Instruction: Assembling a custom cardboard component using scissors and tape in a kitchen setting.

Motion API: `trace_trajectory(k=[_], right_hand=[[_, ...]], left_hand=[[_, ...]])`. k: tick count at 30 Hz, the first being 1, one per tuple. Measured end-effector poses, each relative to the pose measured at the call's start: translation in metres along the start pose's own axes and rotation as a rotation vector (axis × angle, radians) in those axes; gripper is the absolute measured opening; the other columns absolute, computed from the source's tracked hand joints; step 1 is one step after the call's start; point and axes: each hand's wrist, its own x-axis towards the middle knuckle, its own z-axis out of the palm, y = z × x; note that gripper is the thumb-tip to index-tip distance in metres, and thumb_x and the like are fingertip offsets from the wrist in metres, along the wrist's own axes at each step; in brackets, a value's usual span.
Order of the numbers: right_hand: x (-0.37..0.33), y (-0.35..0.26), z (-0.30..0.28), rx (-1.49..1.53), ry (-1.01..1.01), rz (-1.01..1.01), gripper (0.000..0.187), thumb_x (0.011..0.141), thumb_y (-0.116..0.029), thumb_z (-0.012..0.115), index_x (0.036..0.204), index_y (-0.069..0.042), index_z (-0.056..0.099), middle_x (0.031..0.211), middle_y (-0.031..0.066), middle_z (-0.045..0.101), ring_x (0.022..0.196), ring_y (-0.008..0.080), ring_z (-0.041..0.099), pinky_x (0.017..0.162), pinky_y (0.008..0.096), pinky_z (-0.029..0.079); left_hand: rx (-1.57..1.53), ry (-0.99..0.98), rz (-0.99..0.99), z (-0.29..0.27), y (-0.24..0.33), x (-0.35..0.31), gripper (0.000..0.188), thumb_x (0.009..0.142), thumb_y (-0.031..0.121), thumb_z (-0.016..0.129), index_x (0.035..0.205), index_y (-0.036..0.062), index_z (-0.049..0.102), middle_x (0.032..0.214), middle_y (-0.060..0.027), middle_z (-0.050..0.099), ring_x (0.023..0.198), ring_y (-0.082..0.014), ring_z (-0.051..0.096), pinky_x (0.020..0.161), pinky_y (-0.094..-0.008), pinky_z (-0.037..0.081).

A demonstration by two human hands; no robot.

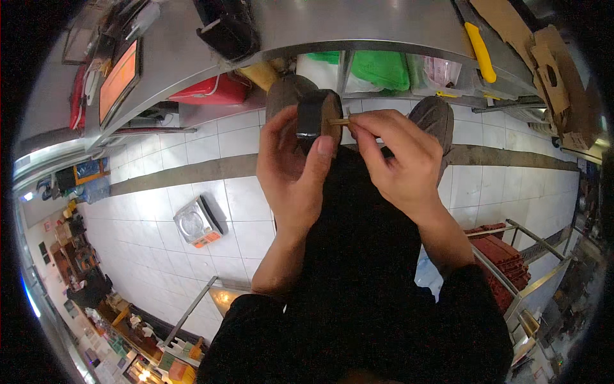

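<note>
My left hand [291,166] is wrapped round a dark, glossy black piece [311,114] with a brownish side, possibly a roll of tape; its exact kind is hard to make out. The thumb presses its lower edge and the fingers curl behind it. From the right, my right hand [403,150] pinches a short, thin tan stick [339,121] between thumb and fingertips. The stick's left end meets the brown side of the black piece; whether it goes in or only touches cannot be seen. Both hands are held over my lap, above my shoes [433,118].
Ahead runs a steel counter [358,22] with a yellow-handled tool [480,51] and cardboard [553,77]. Beneath it are a red bag [211,89] and a green bundle [380,69]. A scale-like device [198,221] sits on the tiled floor. Reddish-brown stacked pieces [502,269] lie by a metal frame at right.
</note>
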Motion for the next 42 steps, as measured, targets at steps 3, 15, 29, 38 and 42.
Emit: trace_trajectory(k=[3, 15, 29, 38, 42], right_hand=[[0.001, -0.006, 0.0, 0.057, -0.029, 0.01, 0.017, 0.079, 0.0, 0.072, 0.095, -0.001, 0.067, 0.084, 0.0126, 0.068, 0.072, 0.0255, 0.069, 0.062, 0.0313, 0.054], [0.006, -0.019, -0.002, 0.822, -0.139, 0.6, 0.015, 0.089, -0.003, 0.067, 0.102, 0.005, 0.068, 0.089, 0.0113, 0.072, 0.078, 0.0153, 0.07, 0.069, 0.0258, 0.057], [0.03, -0.014, -0.03, 0.879, -0.627, 0.681, 0.018, 0.094, -0.004, 0.06, 0.106, 0.01, 0.061, 0.088, 0.0134, 0.068, 0.079, 0.0194, 0.07, 0.068, 0.0294, 0.06], [0.04, -0.023, -0.03, 0.799, -0.814, 0.789, 0.016, 0.095, -0.006, 0.053, 0.101, 0.006, 0.061, 0.082, 0.0119, 0.066, 0.066, 0.0191, 0.068, 0.058, 0.0286, 0.059], [0.034, -0.02, -0.026, 0.388, -0.77, 0.54, 0.013, 0.089, -0.007, 0.054, 0.09, 0.004, 0.061, 0.065, 0.0109, 0.059, 0.055, 0.0189, 0.061, 0.05, 0.0313, 0.048]], left_hand=[[-0.024, 0.076, -0.08, 0.001, 0.006, 0.002, 0.039, 0.091, 0.0, 0.063, 0.126, -0.005, 0.047, 0.113, -0.011, 0.058, 0.105, -0.0145, 0.057, 0.087, -0.0272, 0.048], [-0.11, 0.091, 0.061, -0.004, -0.01, 0.005, 0.035, 0.088, -0.006, 0.06, 0.12, -0.0029, 0.049, 0.118, -0.0109, 0.055, 0.108, -0.0155, 0.055, 0.094, -0.029, 0.045], [0.13, 0.019, 0.073, -0.004, 0.011, 0.002, 0.031, 0.087, 0.001, 0.069, 0.116, -0.0062, 0.059, 0.106, -0.0085, 0.065, 0.094, -0.0127, 0.06, 0.087, -0.0263, 0.048], [0.179, 0.015, 0.067, -0.006, 0.012, -0.002, 0.028, 0.088, 0.001, 0.069, 0.112, -0.0072, 0.06, 0.099, -0.0075, 0.065, 0.088, -0.0109, 0.06, 0.078, -0.0237, 0.048], [0.231, 0.017, 0.038, -0.005, 0.007, -0.002, 0.028, 0.087, 0.002, 0.07, 0.112, -0.0071, 0.06, 0.098, -0.0071, 0.065, 0.088, -0.0101, 0.059, 0.078, -0.0235, 0.047]])
